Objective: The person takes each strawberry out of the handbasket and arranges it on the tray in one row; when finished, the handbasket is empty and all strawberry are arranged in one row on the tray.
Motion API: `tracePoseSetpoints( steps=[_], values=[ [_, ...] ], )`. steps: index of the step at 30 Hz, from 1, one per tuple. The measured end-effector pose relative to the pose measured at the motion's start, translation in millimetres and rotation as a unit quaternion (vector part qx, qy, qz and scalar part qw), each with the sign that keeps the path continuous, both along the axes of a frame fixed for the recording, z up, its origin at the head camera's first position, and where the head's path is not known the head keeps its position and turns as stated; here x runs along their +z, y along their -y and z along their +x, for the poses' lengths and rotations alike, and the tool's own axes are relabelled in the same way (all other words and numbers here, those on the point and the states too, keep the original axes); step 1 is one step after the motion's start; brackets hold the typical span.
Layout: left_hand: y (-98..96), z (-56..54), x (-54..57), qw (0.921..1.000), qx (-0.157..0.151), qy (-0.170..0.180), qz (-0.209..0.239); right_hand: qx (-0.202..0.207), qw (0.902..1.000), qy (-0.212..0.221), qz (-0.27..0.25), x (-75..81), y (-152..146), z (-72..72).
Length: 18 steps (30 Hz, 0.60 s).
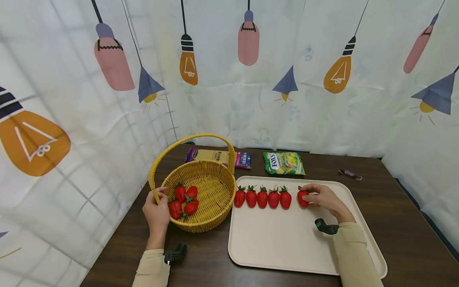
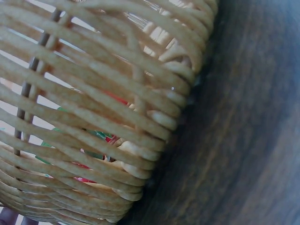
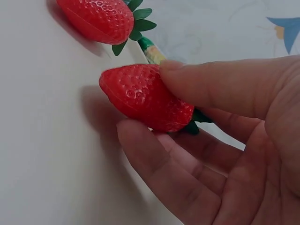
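My right hand (image 1: pixel 324 199) pinches a red strawberry (image 3: pixel 136 96) between thumb and fingers, over the upper part of the cream tray (image 1: pixel 272 247). To its left, several strawberries (image 1: pixel 263 197) form a row with their green leaves toward the back. My left hand (image 1: pixel 157 209) grips the yellow wicker basket (image 1: pixel 215 187) by its left rim, where the tall handle (image 1: pixel 190 137) comes down. Inside the basket, more strawberries (image 1: pixel 175 209) lie clustered on the left side. The basket's woven wall (image 2: pixel 93 93) fills much of the left wrist view, with only fingertips showing at its bottom corner.
Behind the basket lies a purple and gold snack packet (image 1: pixel 209 155). A green candy bag (image 1: pixel 284 163) sits just beyond the tray's back edge. Toward the right rear is a small purple wrapped candy (image 1: pixel 350 174). A printed curtain (image 1: pixel 222 99) hangs behind the dark wooden table (image 1: pixel 405 227).
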<state>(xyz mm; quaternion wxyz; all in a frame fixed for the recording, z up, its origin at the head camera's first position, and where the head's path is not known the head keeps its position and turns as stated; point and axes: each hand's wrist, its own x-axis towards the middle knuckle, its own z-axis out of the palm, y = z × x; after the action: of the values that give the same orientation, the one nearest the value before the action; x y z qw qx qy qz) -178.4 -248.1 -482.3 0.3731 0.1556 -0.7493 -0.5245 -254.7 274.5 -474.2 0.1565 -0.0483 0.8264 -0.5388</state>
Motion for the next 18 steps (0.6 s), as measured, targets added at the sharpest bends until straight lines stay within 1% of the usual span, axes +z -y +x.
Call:
tracePoseSetpoints(
  steps=[4, 11, 18],
  values=[
    [0.2, 0.3, 0.3, 1.0, -0.002, 0.002, 0.003, 0.011, 0.9999, 0.002, -0.013, -1.8, 0.5, -0.6],
    [0.7, -0.3, -0.4, 1.0, -0.004, 0.0, 0.004, 0.009, 0.9998, 0.002, -0.015, -5.9, 7.1, -2.0],
    [0.0, -0.1, 0.3, 1.0, -0.004, 0.005, 0.002, 0.01, 0.9998, -0.002, -0.014, -5.9, 13.4, -1.1]
  ],
)
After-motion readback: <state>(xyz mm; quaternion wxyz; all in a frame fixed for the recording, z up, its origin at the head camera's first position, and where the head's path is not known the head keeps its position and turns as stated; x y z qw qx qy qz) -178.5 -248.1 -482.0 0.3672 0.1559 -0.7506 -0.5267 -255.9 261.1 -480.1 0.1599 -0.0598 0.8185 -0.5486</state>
